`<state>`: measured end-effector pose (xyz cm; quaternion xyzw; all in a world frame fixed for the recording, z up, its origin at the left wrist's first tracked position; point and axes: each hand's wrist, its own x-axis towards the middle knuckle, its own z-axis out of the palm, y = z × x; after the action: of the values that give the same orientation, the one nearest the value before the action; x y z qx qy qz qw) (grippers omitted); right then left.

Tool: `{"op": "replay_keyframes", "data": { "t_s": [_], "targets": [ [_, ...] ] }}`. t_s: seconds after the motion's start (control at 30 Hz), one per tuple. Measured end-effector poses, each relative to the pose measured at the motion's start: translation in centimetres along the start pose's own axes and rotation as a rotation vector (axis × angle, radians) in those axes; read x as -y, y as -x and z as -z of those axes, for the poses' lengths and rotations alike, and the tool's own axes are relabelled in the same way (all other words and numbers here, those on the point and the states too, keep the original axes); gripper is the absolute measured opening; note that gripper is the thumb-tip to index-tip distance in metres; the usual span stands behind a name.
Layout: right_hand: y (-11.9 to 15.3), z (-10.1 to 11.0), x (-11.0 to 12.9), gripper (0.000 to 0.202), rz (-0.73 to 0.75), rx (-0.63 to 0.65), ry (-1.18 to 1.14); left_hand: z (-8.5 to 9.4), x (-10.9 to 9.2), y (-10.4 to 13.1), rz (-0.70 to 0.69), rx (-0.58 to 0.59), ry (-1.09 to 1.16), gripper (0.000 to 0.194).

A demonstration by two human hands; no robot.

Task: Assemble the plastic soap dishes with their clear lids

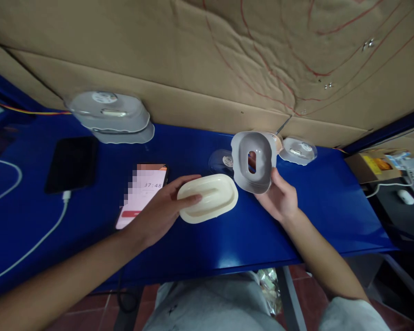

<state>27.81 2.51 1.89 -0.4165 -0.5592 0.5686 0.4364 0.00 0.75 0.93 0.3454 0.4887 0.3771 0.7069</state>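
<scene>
My left hand (169, 202) is closed on a cream oval plastic tray (216, 207), its thumb pressed on the raised middle. Just to the right, my right hand (281, 195) grips a grey plastic holder (241, 158) with a wavy rim and an oval slot through its base. A fingertip shows through that slot. The two pieces are held apart above the blue table. Behind the grey holder lies a clear plastic cover (218, 161) with a round sticker, partly hidden.
Stacked grey holders with a clear cover (115, 112) stand at the back left, and another covered grey piece (298, 151) at the back right. A phone (148, 184) showing a timer and a dark tablet (71, 163) with a white cable lie on the blue table (207, 257).
</scene>
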Motion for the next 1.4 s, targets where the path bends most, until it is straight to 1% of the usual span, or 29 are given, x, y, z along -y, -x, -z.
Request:
{"op": "replay_keyframes", "data": {
  "t_s": [0.07, 0.13, 0.2, 0.3, 0.33, 0.4, 0.47, 0.5, 0.57, 0.7, 0.73, 0.8, 0.87, 0.9, 0.97, 1.03, 1.1, 1.2, 1.3, 1.4],
  "targets": [
    [0.3, -0.2, -0.3, 0.074, 0.081, 0.001, 0.118, -0.1, -0.1, -0.1, 0.021, 0.008, 0.09, 0.051],
    [0.7, -0.6, -0.5, 0.076, 0.209, 0.037, 0.277, -0.2, -0.1, 0.0, 0.037, 0.037, 0.152, 0.045],
    [1.2, -1.1, -0.5, 0.079, 0.371, 0.125, 0.478, -0.3, -0.1, 0.1, 0.053, 0.07, 0.198, 0.042],
    [1.6, -1.8, -0.4, 0.085, 0.584, 0.308, 0.781, -0.3, 0.0, 0.1, 0.067, 0.126, 0.258, 0.034],
    [1.6, -2.0, -0.4, 0.085, 0.63, 0.353, 0.85, -0.3, 0.0, 0.0, 0.092, 0.151, 0.28, 0.033],
    [1.6, -2.2, -0.6, 0.084, 0.671, 0.404, 0.934, -0.3, 0.0, -0.2, 0.166, 0.2, 0.334, 0.038],
    [1.5, -2.2, -1.0, 0.083, 0.689, 0.415, 0.971, -0.3, -0.1, -0.3, 0.223, 0.238, 0.387, 0.046],
    [1.6, -2.3, -1.2, 0.082, 0.696, 0.418, 0.986, -0.4, -0.1, -0.3, 0.227, 0.254, 0.406, 0.049],
    [1.7, -2.4, -1.6, 0.082, 0.706, 0.419, 1.019, -0.4, -0.3, -0.1, 0.209, 0.291, 0.422, 0.053],
    [1.8, -2.6, -1.7, 0.082, 0.685, 0.392, 1.012, -0.4, -0.2, 0.6, 0.118, 0.368, 0.389, 0.048],
    [1.7, -2.5, -1.6, 0.084, 0.668, 0.401, 0.975, -0.4, -0.1, 0.8, 0.11, 0.371, 0.382, 0.049],
    [1.0, -1.8, -1.4, 0.088, 0.613, 0.399, 0.867, -0.5, 0.1, 1.0, 0.141, 0.332, 0.373, 0.049],
    [0.0, -0.6, -1.7, 0.083, 0.546, 0.311, 0.799, -0.5, 0.3, 1.1, 0.204, 0.264, 0.363, 0.045],
    [-0.6, 0.0, -1.9, 0.078, 0.505, 0.238, 0.813, -0.5, 0.3, 1.1, 0.227, 0.248, 0.352, 0.043],
    [-1.7, 1.3, -2.7, 0.071, 0.396, 0.113, 0.937, -0.7, 0.1, 1.1, 0.227, 0.269, 0.328, 0.04],
    [-2.4, 2.0, -3.5, 0.075, 0.288, 0.082, 1.095, -0.8, -0.2, 1.0, 0.175, 0.312, 0.318, 0.041],
    [-2.8, 2.3, -3.9, 0.076, 0.239, 0.098, 1.186, -0.9, -0.4, 1.0, 0.111, 0.325, 0.323, 0.042],
    [-2.5, 2.2, -3.8, 0.07, 0.275, 0.09, 1.193, -0.7, -0.3, 1.1, 0.0, 0.277, 0.243, 0.053],
    [-2.0, 2.4, -3.3, 0.066, 0.271, 0.06, 1.169, -0.2, -0.2, 1.4, -0.149, 0.246, 0.053, 0.066],
    [-1.6, 2.9, -2.7, 0.067, 0.258, 0.023, 1.153, 0.1, -0.2, 1.5, -0.223, 0.233, -0.089, 0.067]
  ]
}}
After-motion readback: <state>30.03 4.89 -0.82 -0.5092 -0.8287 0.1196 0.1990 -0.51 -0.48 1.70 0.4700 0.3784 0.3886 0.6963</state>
